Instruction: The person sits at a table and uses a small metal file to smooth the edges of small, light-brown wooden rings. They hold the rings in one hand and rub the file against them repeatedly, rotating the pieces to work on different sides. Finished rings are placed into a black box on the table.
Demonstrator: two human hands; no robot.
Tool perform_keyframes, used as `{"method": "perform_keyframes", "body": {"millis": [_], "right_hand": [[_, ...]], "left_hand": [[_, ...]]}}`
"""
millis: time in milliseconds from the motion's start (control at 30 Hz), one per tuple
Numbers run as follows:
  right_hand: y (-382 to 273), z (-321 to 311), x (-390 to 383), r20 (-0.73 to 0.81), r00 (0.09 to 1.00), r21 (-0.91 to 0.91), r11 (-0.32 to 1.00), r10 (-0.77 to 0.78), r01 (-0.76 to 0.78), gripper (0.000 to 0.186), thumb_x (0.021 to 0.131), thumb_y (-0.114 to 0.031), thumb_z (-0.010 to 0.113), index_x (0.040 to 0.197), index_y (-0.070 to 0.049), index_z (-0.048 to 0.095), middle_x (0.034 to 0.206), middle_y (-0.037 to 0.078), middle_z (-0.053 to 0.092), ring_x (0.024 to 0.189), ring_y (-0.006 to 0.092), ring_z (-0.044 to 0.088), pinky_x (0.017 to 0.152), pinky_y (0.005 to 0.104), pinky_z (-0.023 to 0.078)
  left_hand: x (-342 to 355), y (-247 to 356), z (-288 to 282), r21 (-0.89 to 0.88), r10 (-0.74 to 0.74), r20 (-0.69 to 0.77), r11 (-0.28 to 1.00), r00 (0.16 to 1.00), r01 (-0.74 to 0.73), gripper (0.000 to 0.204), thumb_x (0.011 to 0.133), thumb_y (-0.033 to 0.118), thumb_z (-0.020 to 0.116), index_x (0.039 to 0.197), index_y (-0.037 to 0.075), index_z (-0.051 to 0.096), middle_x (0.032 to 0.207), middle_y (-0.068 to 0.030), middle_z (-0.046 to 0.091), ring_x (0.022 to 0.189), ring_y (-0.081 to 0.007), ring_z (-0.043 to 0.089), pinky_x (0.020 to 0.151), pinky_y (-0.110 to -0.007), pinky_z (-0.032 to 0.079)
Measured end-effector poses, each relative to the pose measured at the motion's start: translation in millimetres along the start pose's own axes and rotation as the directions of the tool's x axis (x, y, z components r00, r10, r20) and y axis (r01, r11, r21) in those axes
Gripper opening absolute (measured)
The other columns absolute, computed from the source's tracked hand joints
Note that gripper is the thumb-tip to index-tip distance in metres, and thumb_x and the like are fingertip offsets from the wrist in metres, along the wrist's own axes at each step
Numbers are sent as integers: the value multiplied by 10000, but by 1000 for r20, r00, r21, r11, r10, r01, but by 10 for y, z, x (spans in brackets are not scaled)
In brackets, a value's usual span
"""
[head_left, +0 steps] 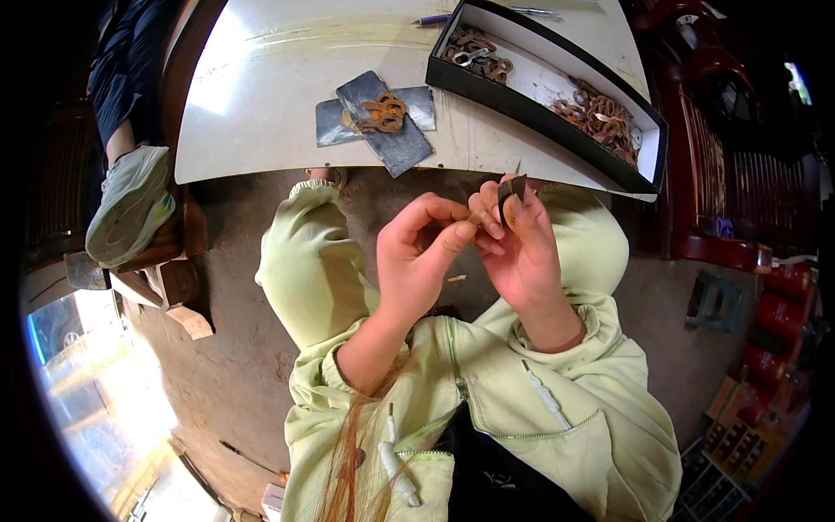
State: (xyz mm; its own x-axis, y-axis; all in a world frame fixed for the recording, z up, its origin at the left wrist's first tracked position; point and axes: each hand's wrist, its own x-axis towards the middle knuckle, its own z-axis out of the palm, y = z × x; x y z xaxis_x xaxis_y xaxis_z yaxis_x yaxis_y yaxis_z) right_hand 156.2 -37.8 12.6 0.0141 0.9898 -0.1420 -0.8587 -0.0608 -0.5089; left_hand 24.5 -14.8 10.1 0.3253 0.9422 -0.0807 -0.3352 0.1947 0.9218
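Thin dark strip (515,188) sits off the white table's (261,104) near edge, nearer than the long black box (496,97), grasped by the right hand (526,248). Leftward, the left hand (417,248) curls; I cannot tell what it grasps.

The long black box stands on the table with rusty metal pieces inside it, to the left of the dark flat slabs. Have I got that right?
Not quite: in the head view, the long black box stands to the right of the dark flat slabs. It does stand on the table with rusty metal pieces inside.
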Motion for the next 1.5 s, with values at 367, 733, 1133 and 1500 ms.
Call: {"method": "perform_keyframes", "body": {"millis": [367,733,1133,1500], "right_hand": [[-29,20,12,-90,995,-159,985,49,-63,144,887,-125,634,955,-110,508,766,-38,526,561,4,413,406,152,274],[30,73,16,19,987,-486,861,-162,151,169,902,-128,611,856,-61,463,723,-18,483,493,16,403,398,174,310],[-23,51,-20,84,967,-248,934,-242,255,124,882,-28,581,964,-10,489,935,80,476,609,105,491,482,218,411],[-76,63,-108,737,517,-651,-252,-435,716,431,599,45,772,993,-90,664,936,68,556,722,196,599,560,254,490]], "left_hand": [[-6,20,-39,-515,-320,253,754,913,407,209,998,244,419,941,59,497,562,54,325,443,-36,250,402,-203,183],[-17,32,-10,-336,-276,185,884,943,325,187,995,219,435,917,57,483,597,43,379,466,-29,285,415,-193,198],[-37,45,-11,-549,-227,422,707,878,446,235,1004,259,389,907,52,442,558,42,314,429,-46,207,391,-203,171],[-84,10,-72,-571,-223,414,691,882,443,249,959,279,505,945,44,425,652,29,413,457,-24,277,398,-190,208]]}}
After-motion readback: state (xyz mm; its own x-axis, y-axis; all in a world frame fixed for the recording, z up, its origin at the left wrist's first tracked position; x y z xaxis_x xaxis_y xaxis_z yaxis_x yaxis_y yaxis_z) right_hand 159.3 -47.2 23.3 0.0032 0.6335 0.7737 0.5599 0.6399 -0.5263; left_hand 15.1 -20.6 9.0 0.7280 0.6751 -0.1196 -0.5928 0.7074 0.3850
